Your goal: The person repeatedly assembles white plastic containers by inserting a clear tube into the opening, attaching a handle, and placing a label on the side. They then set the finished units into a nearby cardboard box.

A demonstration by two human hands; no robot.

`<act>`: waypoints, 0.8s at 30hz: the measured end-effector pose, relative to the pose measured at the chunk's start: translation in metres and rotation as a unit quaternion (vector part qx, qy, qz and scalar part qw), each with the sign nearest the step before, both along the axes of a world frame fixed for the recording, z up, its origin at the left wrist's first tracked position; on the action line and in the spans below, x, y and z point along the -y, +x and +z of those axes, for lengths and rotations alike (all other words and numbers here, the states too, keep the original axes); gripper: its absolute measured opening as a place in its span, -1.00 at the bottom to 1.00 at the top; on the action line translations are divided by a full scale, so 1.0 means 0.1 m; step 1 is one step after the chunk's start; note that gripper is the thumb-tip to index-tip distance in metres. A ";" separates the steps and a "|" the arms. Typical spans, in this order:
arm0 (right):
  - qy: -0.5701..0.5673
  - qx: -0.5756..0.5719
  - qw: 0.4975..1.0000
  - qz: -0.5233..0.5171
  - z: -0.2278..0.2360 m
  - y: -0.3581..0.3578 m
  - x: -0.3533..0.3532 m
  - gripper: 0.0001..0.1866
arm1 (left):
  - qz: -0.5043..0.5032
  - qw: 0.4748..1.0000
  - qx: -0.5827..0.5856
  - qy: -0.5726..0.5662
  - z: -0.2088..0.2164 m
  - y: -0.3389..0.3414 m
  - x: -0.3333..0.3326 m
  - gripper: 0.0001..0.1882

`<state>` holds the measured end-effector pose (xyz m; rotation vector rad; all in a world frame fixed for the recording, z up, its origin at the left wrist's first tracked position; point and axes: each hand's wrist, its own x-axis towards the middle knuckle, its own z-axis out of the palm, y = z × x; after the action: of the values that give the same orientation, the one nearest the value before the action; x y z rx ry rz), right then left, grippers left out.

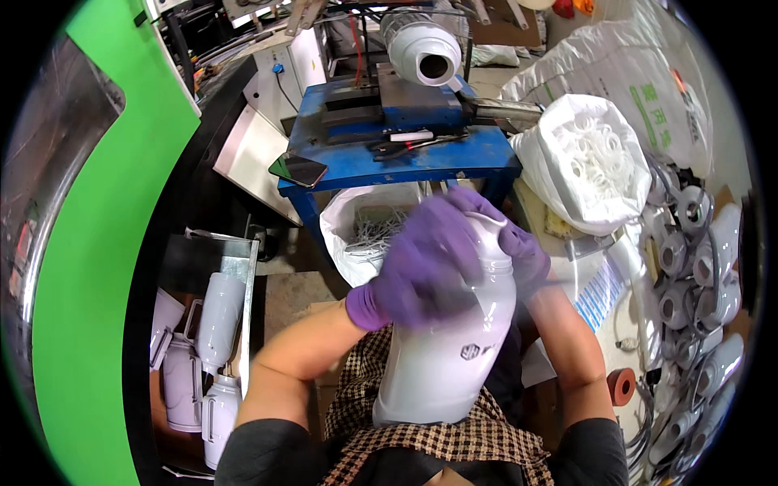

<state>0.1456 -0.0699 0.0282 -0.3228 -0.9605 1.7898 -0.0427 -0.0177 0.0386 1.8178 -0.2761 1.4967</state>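
Note:
A glossy white plastic jug body (442,368) with a narrow neck and a small dark mark stands tilted on my lap, its base on the checked apron (446,441). Both my hands wear purple gloves and are at its neck. My left hand (429,263) is smeared by motion in front of the neck's left side, so its grip cannot be made out. Around the right side of the neck, my right hand (523,251) is closed, its fingers partly hidden behind the jug body. A thin dark streak beside that hand is too blurred to name.
Ahead stands a blue workbench (397,166) with a phone (298,170), hand tools and a jug body (425,57) on a fixture. Beneath is a white sack (336,235) of scraps. A sack of white rings (583,162) and piled jugs (677,251) stand right; a bin (250,300) of jugs, left.

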 end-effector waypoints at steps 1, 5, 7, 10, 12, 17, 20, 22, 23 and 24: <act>0.003 -0.004 1.000 -0.018 -0.08 0.03 -0.01 -0.01 | -0.031 0.983 0.090 -0.157 -0.08 0.08 -0.04 -0.61; 0.050 -0.050 0.943 -0.325 -0.53 0.05 -0.04 -0.28 | -0.292 0.875 0.116 -0.368 -0.47 0.05 -0.38 -0.32; -0.004 -0.372 0.917 -0.141 -0.52 0.21 -0.02 -0.31 | -0.335 0.845 0.009 -0.417 -0.28 0.06 -0.34 -0.20; 0.162 -0.194 0.962 -0.108 -0.21 0.27 0.03 -0.37 | -0.358 0.758 -0.077 -0.540 -0.10 0.09 -0.45 0.00; 0.037 0.181 0.928 -0.325 0.11 0.19 0.23 -0.64 | -0.376 0.771 -0.205 -0.472 -0.16 -0.05 -0.59 -0.02; 0.045 0.144 0.942 -0.301 0.08 0.23 0.17 -0.72 | -0.354 0.764 -0.121 -0.526 -0.25 0.13 -0.57 0.07; -0.019 0.165 0.943 -0.290 0.21 0.15 0.33 -0.73 | -0.368 0.747 -0.125 -0.539 -0.28 0.19 -0.55 0.08; -0.039 0.183 0.930 -0.317 0.32 0.05 0.37 -0.74 | -0.383 0.729 -0.131 -0.552 -0.30 0.16 -0.54 0.08; -0.048 0.194 0.920 -0.336 0.37 0.01 0.40 -0.74 | -0.395 0.719 -0.135 -0.555 -0.30 0.18 -0.55 0.09; 0.018 0.201 0.907 -0.370 0.30 -0.02 0.40 -0.82 | -0.377 0.725 -0.164 -0.552 -0.32 0.17 -0.58 0.08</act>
<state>0.1438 -0.1102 0.0578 -0.9264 -0.9721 1.0173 -0.0253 0.0406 0.0066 0.7495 0.0789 0.4661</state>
